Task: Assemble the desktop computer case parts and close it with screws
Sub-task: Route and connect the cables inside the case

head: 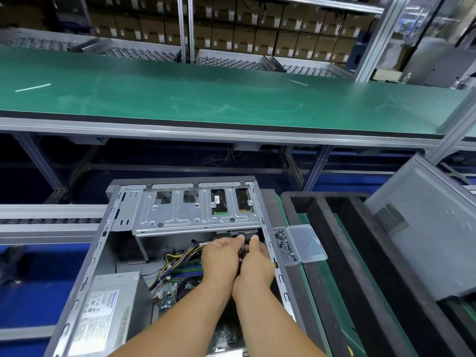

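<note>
An open desktop case lies on its side in front of me, with a silver drive cage across its far end. A grey power supply sits at its near left. Bundled wires run over the motherboard. My left hand and my right hand reach side by side under the cage's near edge. Both pinch a dark cable connector between their fingertips. A clear plastic box of small screws sits on the case's right rim, with its lid open.
A grey side panel leans at the right over black foam trays. A green conveyor belt crosses beyond the case. Shelves of cardboard boxes stand at the back. A roller rail runs at the left.
</note>
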